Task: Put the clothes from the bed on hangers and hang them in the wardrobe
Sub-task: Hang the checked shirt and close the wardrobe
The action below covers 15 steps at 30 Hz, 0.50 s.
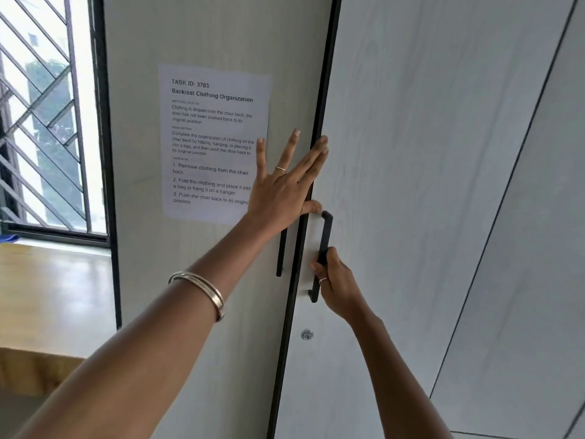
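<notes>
Wardrobe fills the view, two pale doors meeting at a dark seam in the middle. Left hand (pixel 286 182) is spread wide and flat against the left door (pixel 202 280), fingers fanned, fingertips reaching the seam, holding nothing, just bracing. Right hand (pixel 335 282) is wrapped around the lower part of the black bar handle (pixel 324 248) on the right door (pixel 411 185), fingers curled behind it. A second handle on the left door is mostly hidden behind the left wrist. Printed sheet (pixel 212 141) is stuck on the left door, partly under the left hand. Small round lock (pixel 306 334) sits below the right handle. Window with a diagonal grille (pixel 41 122) far left, wooden surface (pixel 47 296) below it. No clothes, hangers or bed in view, so can't tell where they are. Looks like the door-opening step, hanging not yet done. Door is a tall stiff panel, probably swings on hinges with some weight; the bar is rigid and thin, best gripped mid-length for a straight pull. Left palm should come off the seam edge before the right door swings, pinch risk.
</notes>
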Each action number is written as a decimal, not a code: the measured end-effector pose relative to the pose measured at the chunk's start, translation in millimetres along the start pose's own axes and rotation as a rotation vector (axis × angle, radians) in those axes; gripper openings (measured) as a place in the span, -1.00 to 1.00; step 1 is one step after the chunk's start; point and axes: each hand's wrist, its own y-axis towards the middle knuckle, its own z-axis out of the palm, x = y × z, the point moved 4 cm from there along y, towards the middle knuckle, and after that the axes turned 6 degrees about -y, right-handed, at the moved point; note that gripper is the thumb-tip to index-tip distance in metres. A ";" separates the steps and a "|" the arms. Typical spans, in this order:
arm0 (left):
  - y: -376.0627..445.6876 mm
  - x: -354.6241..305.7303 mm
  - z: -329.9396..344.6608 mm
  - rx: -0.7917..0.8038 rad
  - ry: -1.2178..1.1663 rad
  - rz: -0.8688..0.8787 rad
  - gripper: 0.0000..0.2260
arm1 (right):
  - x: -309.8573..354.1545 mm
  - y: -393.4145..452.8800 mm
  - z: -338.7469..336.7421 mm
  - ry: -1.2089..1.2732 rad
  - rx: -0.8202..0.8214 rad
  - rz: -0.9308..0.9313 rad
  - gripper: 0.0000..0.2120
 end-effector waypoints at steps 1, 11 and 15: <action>2.7 2.4 6.5 0.020 -0.008 -0.003 -0.05 | -4.9 6.5 3.2 -0.014 0.013 0.002 -0.86; 15.9 14.3 59.5 0.072 -0.116 -0.048 -0.05 | -27.4 46.6 23.5 -0.041 -0.015 -0.015 -0.73; -31.9 11.2 72.1 -0.219 -0.576 -0.501 -0.47 | -34.5 47.0 26.2 -0.006 -0.027 -0.029 -0.81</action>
